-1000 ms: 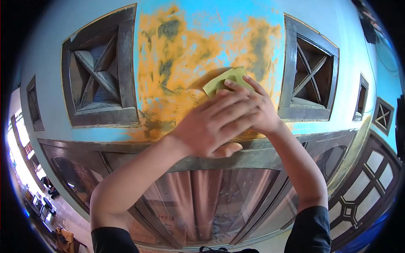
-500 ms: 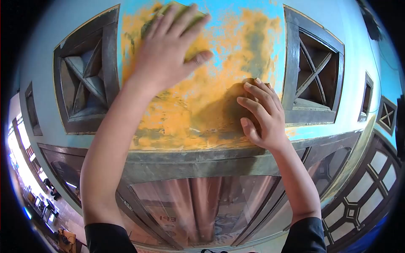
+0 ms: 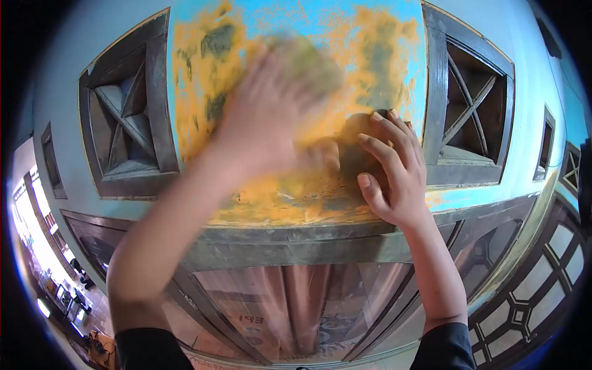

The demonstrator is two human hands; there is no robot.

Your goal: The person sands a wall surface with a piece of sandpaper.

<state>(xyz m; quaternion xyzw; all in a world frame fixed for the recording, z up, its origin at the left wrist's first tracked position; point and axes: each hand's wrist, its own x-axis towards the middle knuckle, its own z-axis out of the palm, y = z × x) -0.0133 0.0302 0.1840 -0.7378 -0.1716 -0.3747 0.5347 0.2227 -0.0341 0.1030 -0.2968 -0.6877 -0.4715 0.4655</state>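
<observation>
sleeves: dark cuffs at bottom edge, both forearms reach up to the wall
door frame (image 3: 290, 243): grey weathered lintel below the hands, glass and curtain under it
right hand (image 3: 394, 169): flat on wall just above lintel, fingers (image 3: 385, 126) slightly spread, holding nothing, fingertips close to the right vent's frame
left hand (image 3: 271, 123): motion-blurred, pressed on sanding pad (image 3: 308, 58); fingers' exact state cannot tell, blur too strong
sanding pad: greenish, under left fingers, upper middle of the patch, against wall
wall patch (image 3: 203, 80): orange with dark spots where blue paint is gone, runs from lintel up to top of view
left vent (image 3: 126, 111): wood-framed, cross inside, borders patch on left
right vent (image 3: 472, 102): same, borders patch on right
room: patch is boxed between both vent frames and lintel; open only upward
</observation>
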